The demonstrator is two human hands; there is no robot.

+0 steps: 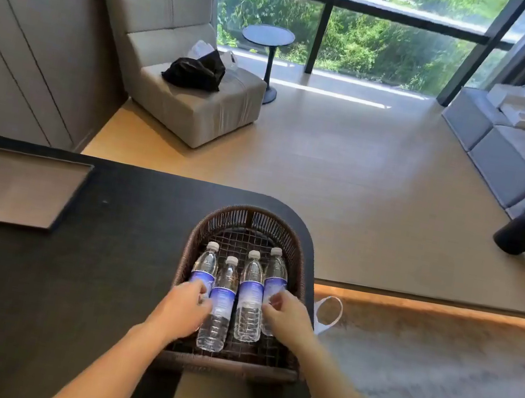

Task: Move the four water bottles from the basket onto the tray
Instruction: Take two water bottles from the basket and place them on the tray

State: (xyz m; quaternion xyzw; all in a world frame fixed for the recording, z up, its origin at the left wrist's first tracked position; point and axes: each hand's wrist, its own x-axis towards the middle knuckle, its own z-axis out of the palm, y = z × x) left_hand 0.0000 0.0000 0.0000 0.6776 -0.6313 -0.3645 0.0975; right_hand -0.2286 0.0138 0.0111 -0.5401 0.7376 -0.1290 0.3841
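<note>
A dark woven basket (251,228) is sitting at the rounded right end of a black table (102,276), its right side close to the table's curved edge. Four water bottles are lying flat inside the basket, side by side, caps pointing away from the person: the leftmost bottle (205,267), the second bottle (219,309), the third bottle (250,301) and the rightmost bottle (275,282).

The left hand (182,307) is being laid over the lower part of the leftmost bottle, fingers curling onto it; whether it is fully gripped cannot be told. The right hand (286,317) is being placed on the rightmost bottle in the same way, fingers bent against its label, the grip likewise not certain.

The tray (13,186), shallow and dark-rimmed, is lying well to the left of the basket, near the table's far edge. A broad stretch of bare tabletop is lying between basket and tray.
</note>
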